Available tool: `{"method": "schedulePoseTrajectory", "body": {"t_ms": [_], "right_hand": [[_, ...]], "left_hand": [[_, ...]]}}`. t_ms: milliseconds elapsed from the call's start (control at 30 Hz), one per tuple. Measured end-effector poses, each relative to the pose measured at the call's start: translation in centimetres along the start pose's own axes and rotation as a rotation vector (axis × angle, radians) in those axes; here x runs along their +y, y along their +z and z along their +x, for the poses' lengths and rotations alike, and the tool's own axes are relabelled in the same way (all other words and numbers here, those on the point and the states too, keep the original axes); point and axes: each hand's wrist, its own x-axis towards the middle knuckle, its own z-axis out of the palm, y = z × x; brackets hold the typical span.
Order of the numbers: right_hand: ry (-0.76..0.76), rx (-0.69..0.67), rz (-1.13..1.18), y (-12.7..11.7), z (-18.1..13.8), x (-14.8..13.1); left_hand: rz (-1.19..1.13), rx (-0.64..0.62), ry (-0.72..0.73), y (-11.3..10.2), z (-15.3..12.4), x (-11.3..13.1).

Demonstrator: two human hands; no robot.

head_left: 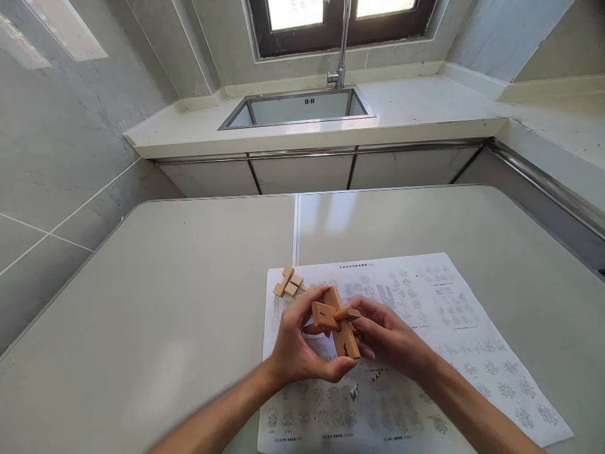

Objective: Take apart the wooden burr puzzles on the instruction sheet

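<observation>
A reddish-brown wooden burr puzzle [344, 337] of interlocked notched pieces is held between both hands above a printed sheet. My left hand [293, 347] is wrapped round its left side, thumb at the lower end and fingers at the upper end. My right hand [390, 334] pinches it from the right; what its fingertips press on is partly hidden behind the puzzle. Dark marks show on some faces of the pieces. Several paler notched wooden pieces [285, 282] lie on the sheet just beyond my left hand, partly covered by it.
The large printed sheet [472, 302] with rows of small puzzle diagrams lies on a pale table [212, 252] with a seam down its middle. Beyond the table's far edge are a white counter [416, 101], a steel-rimmed sink [302, 121], a faucet [338, 74] and a window.
</observation>
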Motion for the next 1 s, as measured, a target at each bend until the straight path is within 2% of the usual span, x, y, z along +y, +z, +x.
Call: {"method": "schedulePoseTrajectory", "body": {"t_ms": [167, 300, 400, 667, 1000], "right_hand": [[-0.005, 0.025, -0.017, -0.23, 0.0, -0.13], [-0.017, 0.072, -0.012, -0.1, 0.04, -0.2], [-0.019, 0.113, 0.007, 0.02, 0.0, -0.23], [-0.011, 0.19, 0.013, 0.08, -0.17, -0.4], [-0.01, 0.184, 0.046, 0.29, -0.09, -0.7]], "left_hand": [[-0.039, -0.004, -0.045, -0.07, -0.14, 0.2], [-0.111, -0.079, -0.173, -0.25, 0.04, 0.43], [-0.177, -0.122, -0.215, -0.33, 0.21, 0.53], [-0.172, -0.135, -0.205, -0.36, 0.2, 0.51], [-0.176, -0.155, -0.212, -0.49, 0.37, 0.74]]}}
